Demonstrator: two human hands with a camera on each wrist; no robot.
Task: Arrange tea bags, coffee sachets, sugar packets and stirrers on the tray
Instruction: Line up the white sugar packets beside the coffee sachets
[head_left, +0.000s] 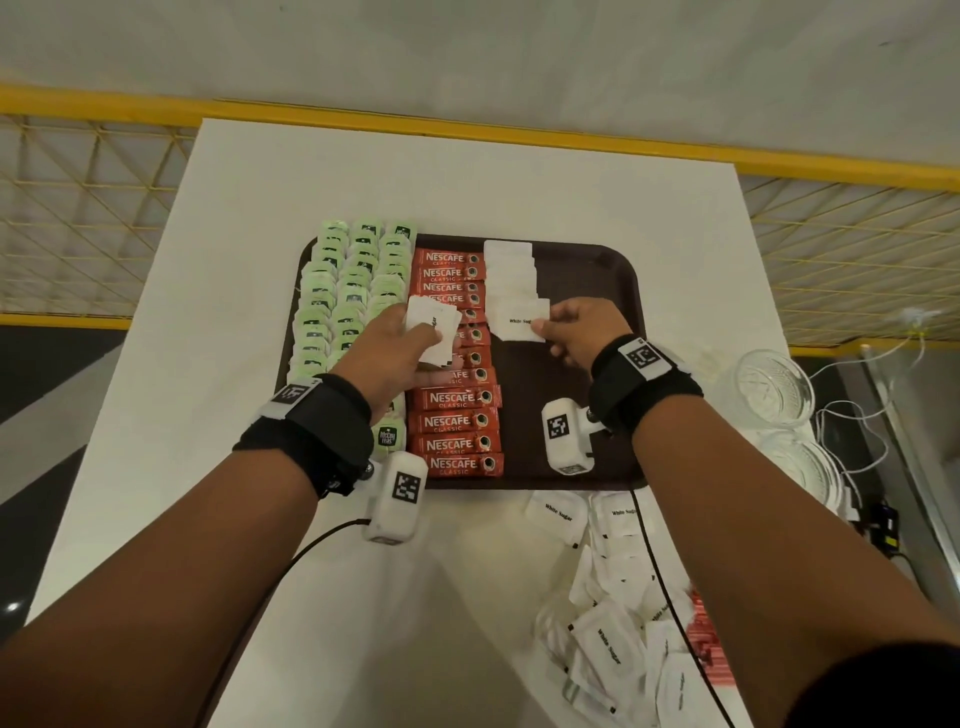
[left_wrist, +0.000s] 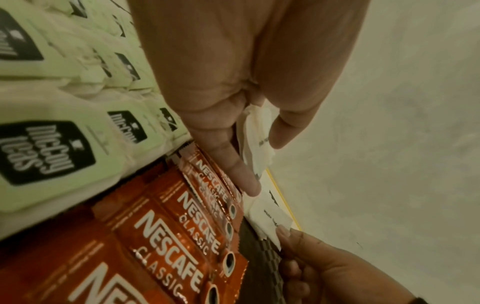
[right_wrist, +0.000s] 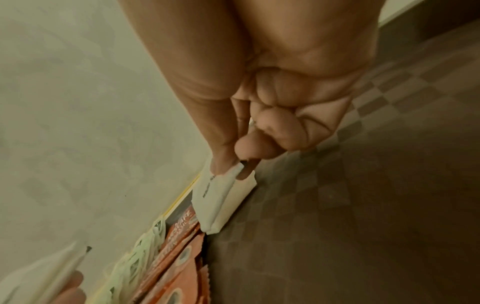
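White table (head_left: 260, 364): brown tray (head_left: 618, 270), three tea-bag columns (head_left: 348, 291), one coffee-sachet column (head_left: 457, 421).

A black strap (head_left: 317, 415) with a white coded tag is worn on the left wrist, another (head_left: 644, 387) on the right. White camera units (head_left: 397, 496) (head_left: 563, 434) with coded markings are attached beneath; a black cable (head_left: 311, 545) is connected.

Both forearms reach forward, wrists strapped. Left hand (head_left: 390, 347) fingers curled, gripping. Right hand (head_left: 582, 328) pinching with thumb and forefinger, other fingers tucked.
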